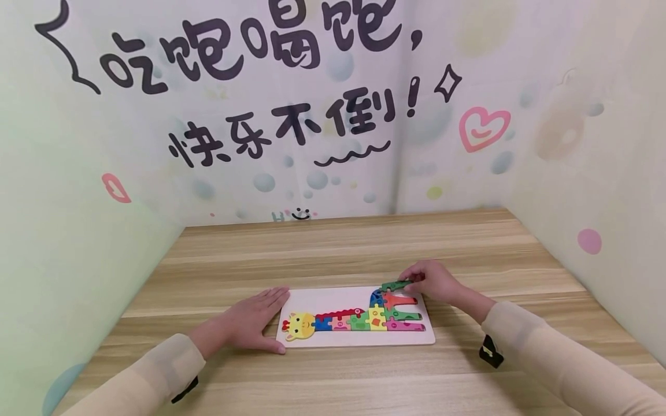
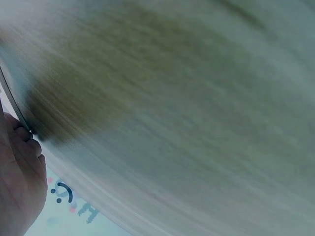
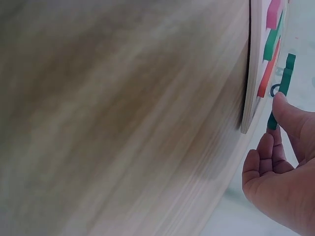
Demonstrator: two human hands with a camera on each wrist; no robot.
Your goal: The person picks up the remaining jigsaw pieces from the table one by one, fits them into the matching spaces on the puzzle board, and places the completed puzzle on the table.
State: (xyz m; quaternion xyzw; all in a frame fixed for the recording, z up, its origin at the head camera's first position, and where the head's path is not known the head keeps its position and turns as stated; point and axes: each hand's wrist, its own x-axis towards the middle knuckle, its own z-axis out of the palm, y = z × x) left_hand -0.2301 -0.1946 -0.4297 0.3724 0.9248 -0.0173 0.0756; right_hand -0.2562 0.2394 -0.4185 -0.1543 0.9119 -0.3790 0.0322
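Note:
A giraffe jigsaw puzzle of bright pieces lies on a white board (image 1: 333,297), its yellow head piece (image 1: 300,326) at the left end. My right hand (image 1: 430,280) pinches a green puzzle piece (image 1: 393,286) between thumb and fingers at the board's far right corner. In the right wrist view that green piece (image 3: 286,78) is tilted and raised above the board's surface. Beside it lie the orange leg piece (image 1: 402,300), a green leg piece (image 1: 407,316) and a pink leg piece (image 1: 407,326). My left hand (image 1: 255,320) rests at the board's left edge, fingers straight and thumb spread.
The board lies on a wood-grain table (image 1: 333,248). Behind stands a pale wall (image 1: 291,144) with black lettering and coloured dots, and side panels flank the table. Both wrists carry a black device, such as the one under the right sleeve (image 1: 491,351).

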